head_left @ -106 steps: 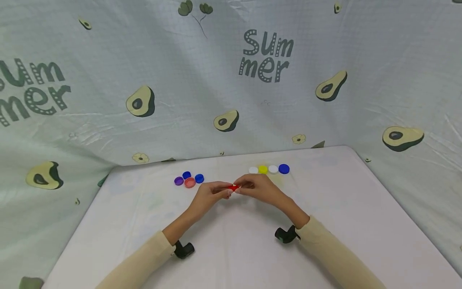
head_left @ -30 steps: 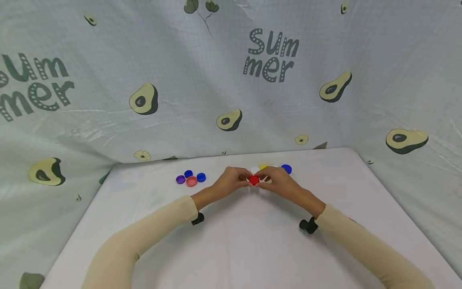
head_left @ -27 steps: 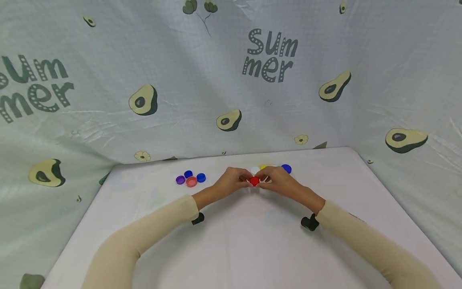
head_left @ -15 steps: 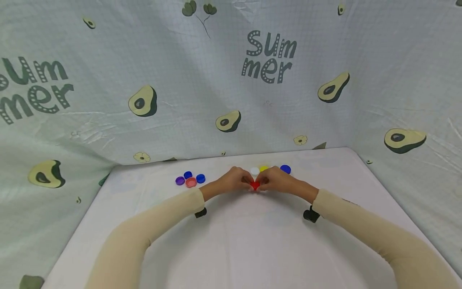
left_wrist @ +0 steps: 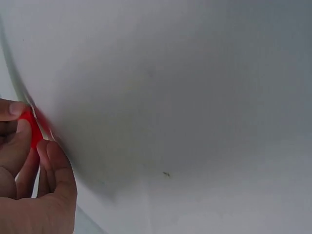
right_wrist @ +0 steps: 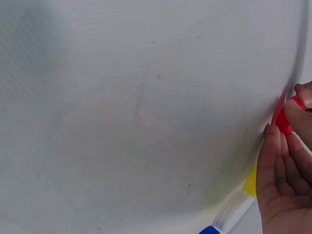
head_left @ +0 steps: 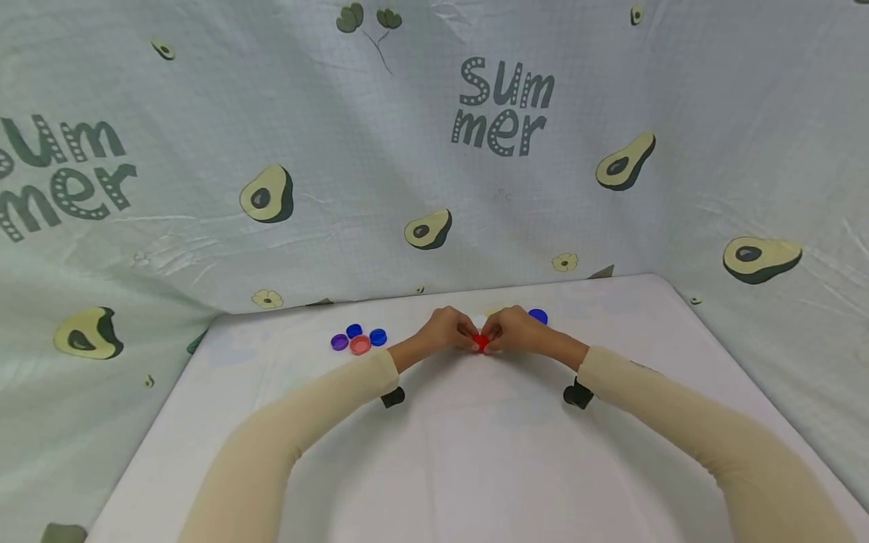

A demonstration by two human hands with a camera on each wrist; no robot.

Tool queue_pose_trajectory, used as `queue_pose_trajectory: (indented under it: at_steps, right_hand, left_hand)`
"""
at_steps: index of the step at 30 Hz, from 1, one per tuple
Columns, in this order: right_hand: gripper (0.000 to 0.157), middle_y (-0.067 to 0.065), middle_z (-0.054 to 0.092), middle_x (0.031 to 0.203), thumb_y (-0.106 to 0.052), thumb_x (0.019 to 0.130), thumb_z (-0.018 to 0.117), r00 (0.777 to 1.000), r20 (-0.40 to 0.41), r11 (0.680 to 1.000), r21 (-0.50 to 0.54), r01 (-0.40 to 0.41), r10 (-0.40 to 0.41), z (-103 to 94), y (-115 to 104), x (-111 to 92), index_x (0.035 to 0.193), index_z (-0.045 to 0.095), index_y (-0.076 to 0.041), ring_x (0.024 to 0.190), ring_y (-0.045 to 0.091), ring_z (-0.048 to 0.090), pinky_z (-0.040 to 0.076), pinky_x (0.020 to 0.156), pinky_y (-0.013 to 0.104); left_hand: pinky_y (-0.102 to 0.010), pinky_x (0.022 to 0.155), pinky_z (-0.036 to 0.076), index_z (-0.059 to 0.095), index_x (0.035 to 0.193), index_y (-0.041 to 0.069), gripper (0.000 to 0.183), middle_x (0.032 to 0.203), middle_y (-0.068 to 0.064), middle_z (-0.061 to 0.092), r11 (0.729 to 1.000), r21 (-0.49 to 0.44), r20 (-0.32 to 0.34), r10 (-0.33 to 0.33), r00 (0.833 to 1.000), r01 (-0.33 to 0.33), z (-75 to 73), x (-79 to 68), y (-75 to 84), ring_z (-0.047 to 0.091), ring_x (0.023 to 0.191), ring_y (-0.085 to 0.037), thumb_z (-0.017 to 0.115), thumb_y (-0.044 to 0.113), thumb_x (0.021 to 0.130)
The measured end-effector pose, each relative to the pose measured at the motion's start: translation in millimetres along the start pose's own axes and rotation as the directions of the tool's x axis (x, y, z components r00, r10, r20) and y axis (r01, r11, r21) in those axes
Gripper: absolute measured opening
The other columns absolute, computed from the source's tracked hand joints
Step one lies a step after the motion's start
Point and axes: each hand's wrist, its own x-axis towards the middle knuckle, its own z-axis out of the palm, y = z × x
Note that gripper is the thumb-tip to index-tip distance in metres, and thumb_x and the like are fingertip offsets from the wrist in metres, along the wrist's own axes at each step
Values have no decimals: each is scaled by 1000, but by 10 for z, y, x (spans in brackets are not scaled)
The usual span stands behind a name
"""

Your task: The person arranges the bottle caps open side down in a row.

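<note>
Since the first head frame, the small round red plastic cap [head_left: 480, 342] has been carried rightward by both hands, and the yellow and white caps of the right-hand row are now almost wholly hidden.

In the head view, the red cap is held over the white-covered bench [head_left: 434, 452], between the left hand [head_left: 443, 330] and the right hand [head_left: 512, 329]. The grip of each is closed on it, fingertips and thumb being pressed to its opposite sides. Beyond the right hand, a round blue cap [head_left: 538, 316] is left visible. To the left, a purple cap [head_left: 339, 342], a coral-red cap [head_left: 360, 345] and two blue caps [head_left: 378, 336] are clustered together.

In the left wrist view, the red cap is seen at the left edge, partly covered by fingers; whether the bench is touched by it cannot be told.

In the right wrist view, it is pinched at the right edge; below, a yellow piece [right_wrist: 251, 184], a pale piece [right_wrist: 233, 210] and a blue piece [right_wrist: 209, 230] are lined up.
</note>
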Motion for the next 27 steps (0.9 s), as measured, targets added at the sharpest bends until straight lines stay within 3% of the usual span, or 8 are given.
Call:
queue_pose_trajectory:
  at_steps: [5,18,23,27]
  right_hand:
    - [22,3,73,85,-8,83,85,1000,-21,1000,-10,-22,22,7,-25,22,100,75,1,74,11,65,58,68,22]
    - [24,6,75,87,-9,82,86,993,-90,996,-44,-80,75,3,-85,21,102,77,1,76,13,66,58,71,25]
    - [25,6,76,88,-10,81,86,988,-136,994,-70,-83,73,36,-56,-5,102,78,2,77,12,66,58,73,26]
    - [24,7,76,89,-8,82,86,989,-128,995,-62,-77,68,67,-60,-16,102,77,2,77,13,66,59,75,27]
  left_hand:
    - [-16,64,51,78,100,-1,19,91,-10,77,998,-46,-53,-54,997,51,48,-14,20,62,72,-6,84,3,83]
    - [-17,65,46,81,98,0,19,91,-9,78,998,46,-116,-46,992,51,67,71,67,59,78,-10,86,6,80]
    - [-17,64,47,80,99,-2,20,93,-10,78,996,47,-131,-73,989,79,95,60,100,59,78,-12,85,6,82]
    - [-17,65,49,79,101,-2,20,94,-11,77,994,40,-133,-100,986,106,119,30,61,58,78,-13,85,6,83]
